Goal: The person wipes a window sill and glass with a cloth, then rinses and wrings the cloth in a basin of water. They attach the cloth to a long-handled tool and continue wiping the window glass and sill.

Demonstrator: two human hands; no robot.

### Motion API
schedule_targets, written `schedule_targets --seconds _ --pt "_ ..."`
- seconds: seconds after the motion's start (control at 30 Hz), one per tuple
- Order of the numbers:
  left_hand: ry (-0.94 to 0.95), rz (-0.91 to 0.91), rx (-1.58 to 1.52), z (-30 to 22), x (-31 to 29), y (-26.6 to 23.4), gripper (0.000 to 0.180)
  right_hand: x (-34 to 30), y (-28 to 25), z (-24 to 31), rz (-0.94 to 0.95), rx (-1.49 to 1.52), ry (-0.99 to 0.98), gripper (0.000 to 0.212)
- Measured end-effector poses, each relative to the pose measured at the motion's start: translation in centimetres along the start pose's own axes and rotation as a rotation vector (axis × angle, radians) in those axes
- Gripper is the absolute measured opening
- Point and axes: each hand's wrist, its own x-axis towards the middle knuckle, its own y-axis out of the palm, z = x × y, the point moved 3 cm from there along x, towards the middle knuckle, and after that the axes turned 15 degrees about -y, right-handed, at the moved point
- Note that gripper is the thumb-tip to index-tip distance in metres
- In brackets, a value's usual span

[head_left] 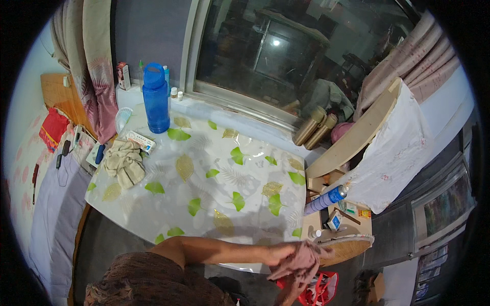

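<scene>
A dusty-pink cloth [301, 262] hangs crumpled past the table's near right corner. My left hand [279, 253], its arm reaching across the table's front edge, is closed on the upper part of this cloth. Lower down, my right hand [292, 293] is at the cloth's bottom end; the cloth partly covers its fingers, so its grip is unclear. Just under and to the right of the cloth stands a red-rimmed bag or basket [326, 293] with red and white things inside. A round woven-looking piece [349, 250] with a pale rim lies just right of the cloth.
The table [168, 204] has a leaf-patterned cover. On its left are a tall blue bottle [155, 104], a crumpled cream cloth [125, 160] and a white box [140, 141]. At right, a blue spray can [326, 199] and small boxes stand beside a white-draped board [393, 153].
</scene>
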Motion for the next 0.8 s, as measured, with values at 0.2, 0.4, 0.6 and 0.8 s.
schedule_targets --seconds 0.2,0.4,0.6,0.8 --pt "-0.008 0.123 0.183 2.5 -1.0 1.0 0.033 -5.7 -0.3 -0.8 -0.052 0.077 0.154 0.073" --pt "0.117 0.193 0.385 3.4 -3.5 1.7 0.023 -8.4 0.6 -1.9 -0.035 0.077 0.212 0.066" --pt "0.155 0.097 0.63 5.0 -5.1 2.5 0.019 -10.7 0.8 -1.7 0.009 0.101 0.211 0.059" --pt "0.262 -0.184 0.936 7.5 -10.5 5.4 0.029 -13.8 -0.7 -1.1 0.014 0.138 0.2 0.052"
